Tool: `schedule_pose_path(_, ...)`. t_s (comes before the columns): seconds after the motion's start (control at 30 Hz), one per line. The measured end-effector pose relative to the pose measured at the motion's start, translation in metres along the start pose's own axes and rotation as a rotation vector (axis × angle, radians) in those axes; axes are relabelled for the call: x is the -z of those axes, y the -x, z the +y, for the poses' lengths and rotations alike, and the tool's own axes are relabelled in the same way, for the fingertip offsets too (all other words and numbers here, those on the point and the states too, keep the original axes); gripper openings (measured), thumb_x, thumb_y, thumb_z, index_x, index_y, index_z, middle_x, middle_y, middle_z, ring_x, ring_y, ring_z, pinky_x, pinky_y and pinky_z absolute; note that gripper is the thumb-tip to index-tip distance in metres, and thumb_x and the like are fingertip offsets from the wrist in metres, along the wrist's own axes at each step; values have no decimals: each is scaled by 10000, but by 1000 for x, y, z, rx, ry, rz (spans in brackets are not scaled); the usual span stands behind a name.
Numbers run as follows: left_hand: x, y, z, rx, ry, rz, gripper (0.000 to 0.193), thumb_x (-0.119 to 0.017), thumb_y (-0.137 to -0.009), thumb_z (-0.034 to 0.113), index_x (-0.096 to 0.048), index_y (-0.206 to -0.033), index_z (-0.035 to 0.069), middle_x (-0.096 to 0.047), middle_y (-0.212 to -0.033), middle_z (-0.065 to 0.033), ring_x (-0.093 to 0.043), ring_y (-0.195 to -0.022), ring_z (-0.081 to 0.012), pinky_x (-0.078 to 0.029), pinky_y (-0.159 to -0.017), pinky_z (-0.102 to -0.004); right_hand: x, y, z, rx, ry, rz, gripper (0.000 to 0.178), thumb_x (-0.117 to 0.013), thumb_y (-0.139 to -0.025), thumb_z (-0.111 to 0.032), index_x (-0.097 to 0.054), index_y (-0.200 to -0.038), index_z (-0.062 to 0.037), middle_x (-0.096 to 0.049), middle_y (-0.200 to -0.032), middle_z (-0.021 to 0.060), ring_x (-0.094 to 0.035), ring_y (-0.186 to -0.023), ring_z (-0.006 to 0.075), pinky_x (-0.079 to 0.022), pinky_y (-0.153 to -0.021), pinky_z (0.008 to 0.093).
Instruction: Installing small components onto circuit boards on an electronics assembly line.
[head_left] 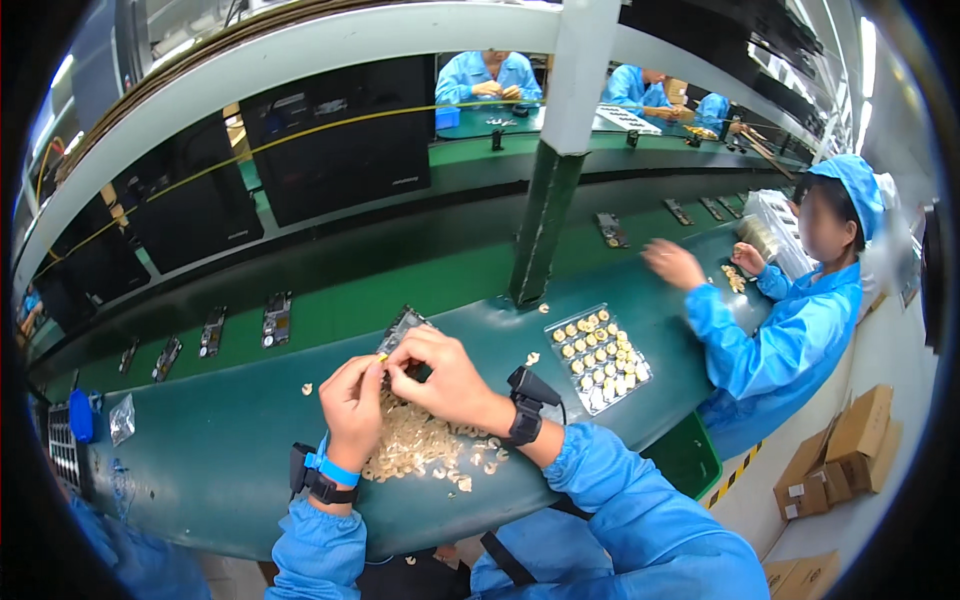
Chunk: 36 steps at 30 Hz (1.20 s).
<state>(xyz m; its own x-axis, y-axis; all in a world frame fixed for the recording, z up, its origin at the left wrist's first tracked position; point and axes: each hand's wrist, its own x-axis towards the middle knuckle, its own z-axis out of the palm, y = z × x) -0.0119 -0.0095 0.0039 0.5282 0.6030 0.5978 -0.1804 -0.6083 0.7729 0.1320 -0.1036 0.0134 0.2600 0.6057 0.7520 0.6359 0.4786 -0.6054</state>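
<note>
My left hand [352,408] and my right hand [438,378] meet above the green bench, fingertips pinched together. Between them shows a tiny yellow piece [383,357], too small to name its kind. Just beyond my fingers lies a dark circuit-board assembly [406,322], partly hidden by my right hand. Below my hands spreads a loose pile of small cream-coloured curved pieces [415,445]. A clear tray [596,404] of round, gold-coloured parts rests to the right of my right hand.
Several circuit-board assemblies [277,318] line the green conveyor beyond the bench. A green post [540,225] rises ahead. At the right, a co-worker in blue [790,330] reaches over the bench. A green bin [690,455] sits below the right edge; a blue object [81,416] lies far left.
</note>
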Motion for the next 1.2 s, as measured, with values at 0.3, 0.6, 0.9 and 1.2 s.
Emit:
schedule_pose_path(0.3,14,-7,-7,167,157,232,182,-632,-1031,105,-713,-1033,-58,-649,-896,19,-552,-812,-50,-458,-717,-227,30,-13,1,-277,-137,-58,179,-754,-831,-99,-642,-778,29,-655,-743,69,-575,-647,93,-468,-568,300)
schedule_pose_path(0.6,8,-9,-9,183,349,135,174,-660,-1023,118,-724,-1031,-44,-716,-907,-25,-648,-796,-78,-554,-724,-253,31,-18,-3,-204,-39,-111,129,-779,-901,-97,-722,-914,18,-627,-776,55,-516,-611,96,-418,-558,272)
schedule_pose_path(0.9,5,-5,-5,310,441,-57,166,-661,-1023,110,-730,-1022,-41,-723,-967,-36,-636,-871,-71,-528,-779,-240,19,-13,-7,-28,71,-74,164,-761,-863,-17,-717,-1020,2,-674,-915,104,-671,-756,219,-537,-679,343)
schedule_pose_path(1.2,11,-6,-6,275,444,-47,154,-667,-1013,97,-722,-1039,-45,-729,-942,-53,-672,-815,-94,-575,-753,-254,14,-14,-4,309,354,-118,211,-782,-803,-13,-719,-1004,-18,-687,-938,102,-665,-831,302,-542,-737,386)
